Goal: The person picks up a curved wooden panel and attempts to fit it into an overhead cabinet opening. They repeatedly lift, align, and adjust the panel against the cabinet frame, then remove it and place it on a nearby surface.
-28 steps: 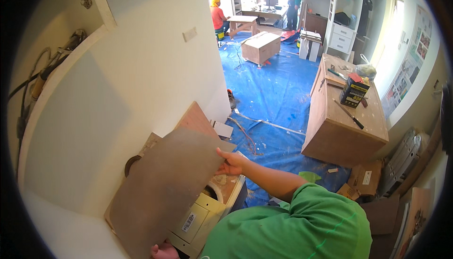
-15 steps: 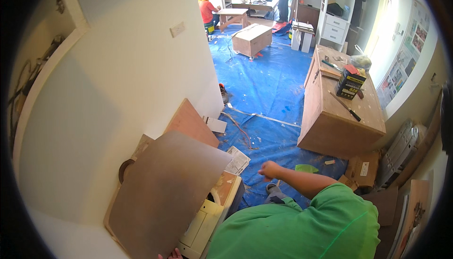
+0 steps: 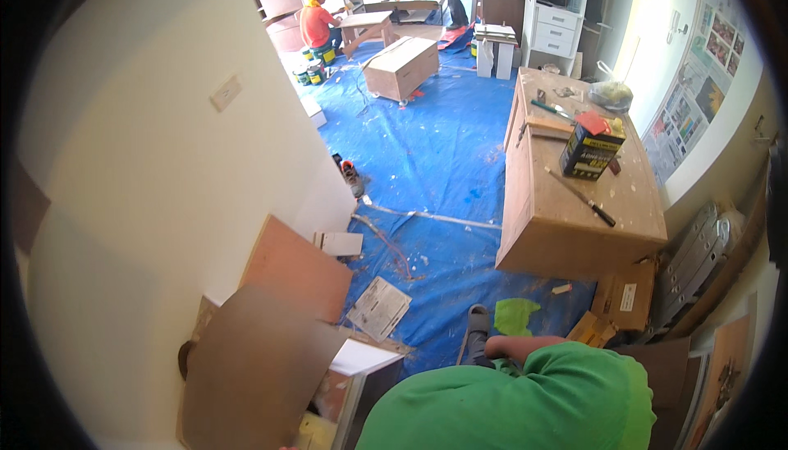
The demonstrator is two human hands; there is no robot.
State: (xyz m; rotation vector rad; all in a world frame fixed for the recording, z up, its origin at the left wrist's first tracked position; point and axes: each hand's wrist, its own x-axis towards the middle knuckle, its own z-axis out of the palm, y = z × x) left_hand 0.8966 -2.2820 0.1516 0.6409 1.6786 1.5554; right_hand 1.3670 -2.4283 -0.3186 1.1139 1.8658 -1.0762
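Observation:
A large brown sheet (image 3: 250, 376) leans at the lower left, blurred along its right edge. Only a sliver of my left hand (image 3: 287, 448) shows at the bottom rim, by that sheet's lower edge; its fingers are mostly cut off. My right arm (image 3: 525, 347) comes out of a green sleeve and bends down, and the hand is hidden behind my body. Beside the sheet stands an open box-like unit (image 3: 359, 397) with a white panel (image 3: 361, 357) and a pale yellow piece (image 3: 318, 434). A reddish-brown board (image 3: 295, 269) leans behind the sheet.
Blue tarp (image 3: 443, 171) covers the floor, with a printed paper sheet (image 3: 378, 308) and a green scrap (image 3: 515, 316) on it. At right, a wooden cabinet (image 3: 574, 241) bears a black can (image 3: 591, 155) and a long-handled tool (image 3: 580, 196). Two people work at the back.
My right hand has dropped from above the tarp out of sight. My left hand has slipped mostly below the picture edge. The view has shifted, and the brown sheet appears lower and further left.

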